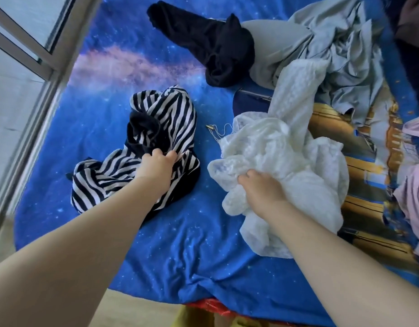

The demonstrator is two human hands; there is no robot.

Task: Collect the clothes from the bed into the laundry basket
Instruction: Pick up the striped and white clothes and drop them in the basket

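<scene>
A black-and-white striped garment (161, 119) lies crumpled at the middle left of the bed (180, 251), which has a blue starry sheet. My left hand (157, 167) grips its fabric. To the right lies a white lacy garment (295, 161), and my right hand (260, 187) is closed on its near edge. Farther back lie a black garment (210, 41) and a grey garment (321, 43). A pink garment (415, 185) rests at the right edge. No laundry basket is in view.
A window with a metal frame (31, 74) runs along the bed's left side. A small gold clip with thread (210, 126) lies between the striped and white garments. Something red (210, 305) shows under the bed's near edge.
</scene>
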